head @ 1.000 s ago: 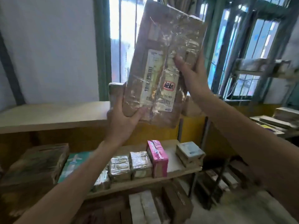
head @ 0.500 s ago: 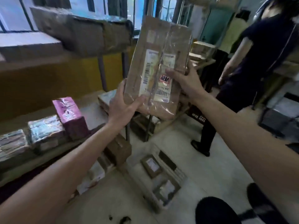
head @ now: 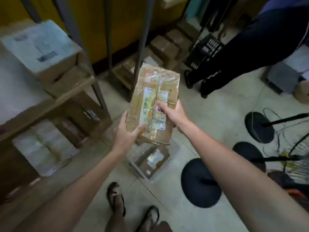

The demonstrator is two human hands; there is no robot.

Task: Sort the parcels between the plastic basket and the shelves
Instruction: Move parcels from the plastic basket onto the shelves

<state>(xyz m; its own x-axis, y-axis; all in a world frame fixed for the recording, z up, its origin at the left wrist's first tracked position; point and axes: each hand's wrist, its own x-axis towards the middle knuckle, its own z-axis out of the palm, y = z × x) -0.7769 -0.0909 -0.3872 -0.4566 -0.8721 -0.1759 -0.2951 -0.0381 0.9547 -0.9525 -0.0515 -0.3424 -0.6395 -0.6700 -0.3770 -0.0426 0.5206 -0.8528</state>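
Both hands hold 1 flat cardboard parcel [head: 154, 104] in the air, wrapped in crinkled clear tape and bearing white shipping labels and a small red-and-white sticker. The left hand [head: 127, 133] grips its lower left corner, thumb pressed on the front face and the other fingers curled behind. The right hand [head: 173, 113] clamps the right edge, thumb lying across the label, the rest of the fingers hidden behind the cardboard.

Directly below the parcel, on the pale tiled floor [head: 209, 114], sits the white plastic basket [head: 157, 174]; its upper end is covered by the parcel, and at least 1 taped brown package [head: 153, 160] lies inside. The person's 2 sandalled feet [head: 117, 198] stand just beside the basket's near end.

To the left are the shelves [head: 70, 96] with grey metal posts, carrying a box with a white printed top [head: 40, 46] and, lower down, pale wrapped bundles [head: 43, 146] (blurred). More brown cartons [head: 165, 46] sit on the floor behind the posts. At upper right stands another person's dark-trousered legs [head: 234, 54] next to a black crate [head: 205, 51]. Round black stand bases [head: 200, 183] and loose cables [head: 287, 129] crowd the floor to the right.
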